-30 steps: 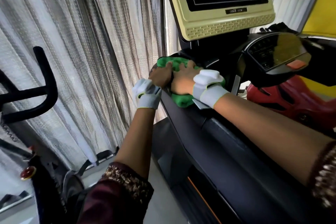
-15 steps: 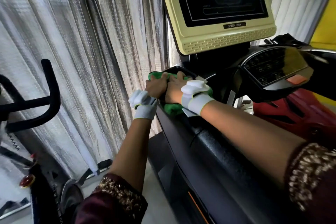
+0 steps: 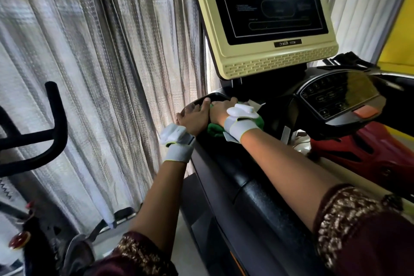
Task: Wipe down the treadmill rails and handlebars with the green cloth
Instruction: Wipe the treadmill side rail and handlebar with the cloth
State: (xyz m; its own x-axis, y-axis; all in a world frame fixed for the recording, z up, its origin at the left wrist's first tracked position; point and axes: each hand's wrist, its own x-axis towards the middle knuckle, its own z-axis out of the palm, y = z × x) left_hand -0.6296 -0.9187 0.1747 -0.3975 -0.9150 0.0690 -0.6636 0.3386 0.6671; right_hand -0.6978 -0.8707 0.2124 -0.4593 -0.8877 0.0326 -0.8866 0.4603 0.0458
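Observation:
The green cloth [image 3: 214,130] lies bunched on the front end of the treadmill's black left rail [image 3: 226,170], just below the console. My right hand [image 3: 221,110] lies on top of the cloth and presses it down, fingers pointing forward. Beside it, my left hand [image 3: 193,116] curls over the rail's outer edge with the cloth's edge under its thumb. Most of the cloth is hidden under both hands. White bands sit on both wrists.
The cream-framed screen [image 3: 266,18] rises right above the hands. A dark button panel [image 3: 336,96] with an orange tab sits to the right, a red toy car [image 3: 367,157] below it. Curtains [image 3: 100,74] hang left, and an exercise bike's black handlebar [image 3: 44,132] stands at far left.
Both hands have slid the cloth forward along the rail toward the console's base. Less of the green cloth shows now, and the view has moved closer.

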